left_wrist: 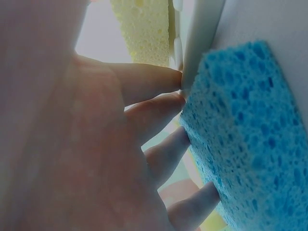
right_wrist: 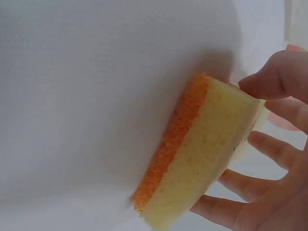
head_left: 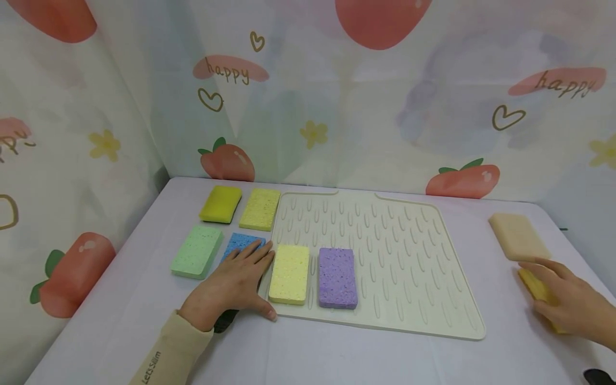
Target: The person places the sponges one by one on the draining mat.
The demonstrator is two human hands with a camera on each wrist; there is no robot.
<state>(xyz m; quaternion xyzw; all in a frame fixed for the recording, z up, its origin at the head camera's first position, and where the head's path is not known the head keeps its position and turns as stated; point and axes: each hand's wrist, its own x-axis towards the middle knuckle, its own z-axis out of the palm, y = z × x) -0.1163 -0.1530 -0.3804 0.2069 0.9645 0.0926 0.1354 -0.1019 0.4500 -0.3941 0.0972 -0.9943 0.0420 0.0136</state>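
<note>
My left hand (head_left: 237,280) is spread flat, with the fingertips touching a blue sponge (left_wrist: 250,130) that it partly covers in the head view. Just right of that hand, a pale yellow sponge (head_left: 289,274) and a purple sponge (head_left: 337,278) lie side by side on a cream ridged mat (head_left: 409,267). At the far right, my right hand (head_left: 572,299) reaches over a yellow sponge with an orange layer (right_wrist: 202,149). Its fingertips rest along that sponge's upper face, the thumb near one end. Behind it lies a beige sponge (head_left: 518,236).
Left of the mat lie a green sponge (head_left: 197,252), a bright yellow sponge with a dark underside (head_left: 221,204) and a speckled yellow sponge (head_left: 260,209). A white cloth (head_left: 385,358) covers the table. Printed fabric (head_left: 308,107) hangs behind and at the sides.
</note>
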